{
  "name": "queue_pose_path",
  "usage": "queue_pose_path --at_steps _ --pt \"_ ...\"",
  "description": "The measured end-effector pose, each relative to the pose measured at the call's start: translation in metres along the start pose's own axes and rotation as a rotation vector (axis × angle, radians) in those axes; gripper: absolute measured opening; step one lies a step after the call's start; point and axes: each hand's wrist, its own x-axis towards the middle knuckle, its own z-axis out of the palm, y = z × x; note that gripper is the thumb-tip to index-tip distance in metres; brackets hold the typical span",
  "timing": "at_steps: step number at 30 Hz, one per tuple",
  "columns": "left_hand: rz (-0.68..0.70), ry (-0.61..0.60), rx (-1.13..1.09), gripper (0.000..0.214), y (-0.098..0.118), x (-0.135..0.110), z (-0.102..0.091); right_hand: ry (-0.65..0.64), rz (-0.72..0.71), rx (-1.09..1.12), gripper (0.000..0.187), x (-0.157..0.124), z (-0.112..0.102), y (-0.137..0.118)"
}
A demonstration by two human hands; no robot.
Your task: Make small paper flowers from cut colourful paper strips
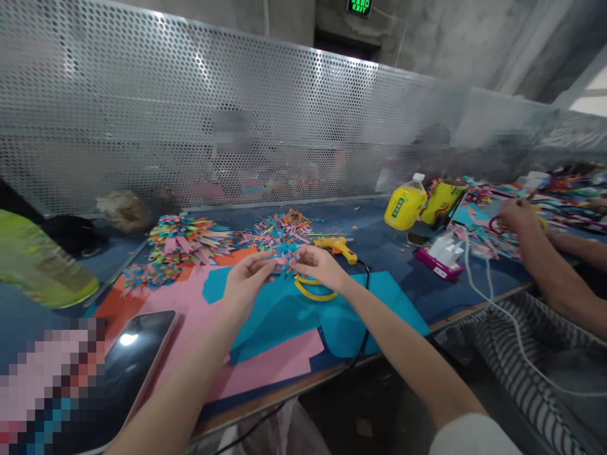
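Note:
My left hand (246,281) and my right hand (317,264) meet over the blue table, fingers pinched together on a small piece of coloured cut paper (284,258) between them. Beneath the hands lie teal paper sheets (284,316) and pink paper sheets (265,373). Yellow-handled scissors (313,292) rest on the teal sheet just under my right hand. A yellow glue gun (337,246) lies just beyond my right hand, its black cord running off the table's front edge.
Piles of multicoloured paper pieces (190,243) sit behind my hands. A phone (133,360) lies at the front left. A yellow bottle (405,205) and a white power strip (443,256) stand to the right, where another person's hand (519,215) works. A perforated metal screen (142,107) closes the back.

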Motion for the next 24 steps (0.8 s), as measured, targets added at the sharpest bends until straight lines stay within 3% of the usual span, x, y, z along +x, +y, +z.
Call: queue_pose_path --at_steps 10,24 --pt "-0.007 -0.019 0.056 0.038 0.0012 -0.0013 0.0000 -0.042 0.004 0.003 0.031 -0.0035 -0.0029 -0.0058" --pt "-0.098 0.012 -0.163 0.037 0.0019 -0.0024 0.0053 -0.083 0.018 0.234 0.028 0.0000 -0.0033 -0.0014"
